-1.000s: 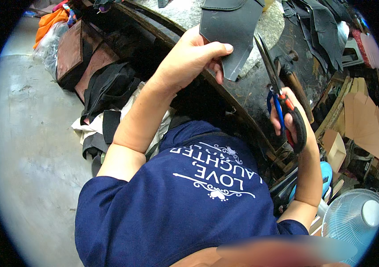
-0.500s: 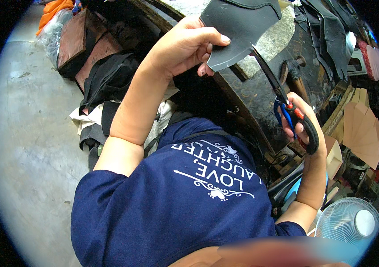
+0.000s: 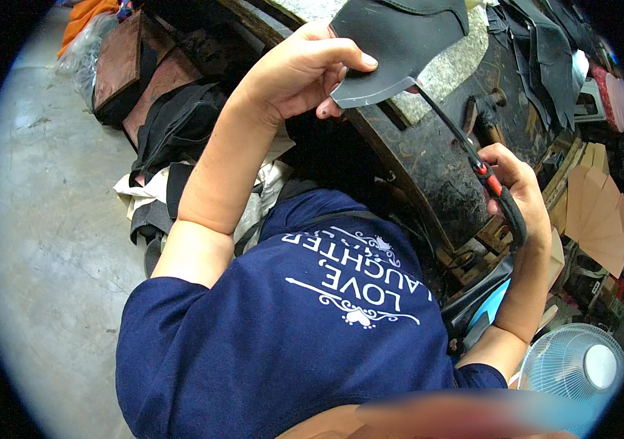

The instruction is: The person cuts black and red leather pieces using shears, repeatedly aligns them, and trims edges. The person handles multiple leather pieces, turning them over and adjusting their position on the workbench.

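A black leather piece (image 3: 403, 47) with a stitched seam near its top hangs in the air over the bench's near edge. My left hand (image 3: 308, 73) pinches its left side, thumb on the face and fingers behind. Closed round the handles of a pair of scissors (image 3: 487, 175), my right hand (image 3: 520, 186) is lower and to the right. The long dark blades slant up to the left, and their tips meet the leather's lower right edge. A pale line runs along the leather's curved bottom edge. Part of the handles is hidden by my right fingers.
A hammer (image 3: 486, 117) lies on the dark workbench (image 3: 429, 172) beside a pale stone slab (image 3: 465, 55). More black leather pieces (image 3: 542, 58) hang at the far right. Tan fanned sheets (image 3: 596, 219) and a fan (image 3: 572, 366) are at the right. Black cloth (image 3: 180, 124) is piled left.
The scissors have turned edge-on and their blades look closer together. My right hand has shifted slightly right. The leather has tilted a little, with its lower corner moved up and left.
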A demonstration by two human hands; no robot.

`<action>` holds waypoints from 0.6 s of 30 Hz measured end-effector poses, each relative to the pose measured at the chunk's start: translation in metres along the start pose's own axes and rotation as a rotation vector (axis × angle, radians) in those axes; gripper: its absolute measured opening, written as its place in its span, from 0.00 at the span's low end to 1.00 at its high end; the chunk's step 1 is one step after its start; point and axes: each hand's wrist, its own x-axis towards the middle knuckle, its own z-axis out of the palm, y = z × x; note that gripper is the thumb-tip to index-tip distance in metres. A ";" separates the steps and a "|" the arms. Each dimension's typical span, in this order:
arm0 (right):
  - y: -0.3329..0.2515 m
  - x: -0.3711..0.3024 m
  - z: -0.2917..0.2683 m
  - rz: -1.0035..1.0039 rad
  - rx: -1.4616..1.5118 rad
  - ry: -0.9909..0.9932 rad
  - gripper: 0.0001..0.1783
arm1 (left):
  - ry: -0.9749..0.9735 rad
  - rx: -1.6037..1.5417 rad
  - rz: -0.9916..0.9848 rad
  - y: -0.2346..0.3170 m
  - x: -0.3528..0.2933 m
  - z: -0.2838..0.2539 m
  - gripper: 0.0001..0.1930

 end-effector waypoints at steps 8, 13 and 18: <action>-0.003 -0.008 0.008 0.099 0.245 -0.081 0.43 | 0.060 0.068 0.066 -0.011 0.009 0.006 0.10; 0.010 -0.014 0.018 -0.096 0.476 0.049 0.47 | 0.094 0.269 0.168 -0.019 0.015 0.018 0.25; 0.018 0.007 0.026 -0.277 0.723 0.135 0.43 | 0.021 0.130 0.135 -0.055 0.001 0.053 0.22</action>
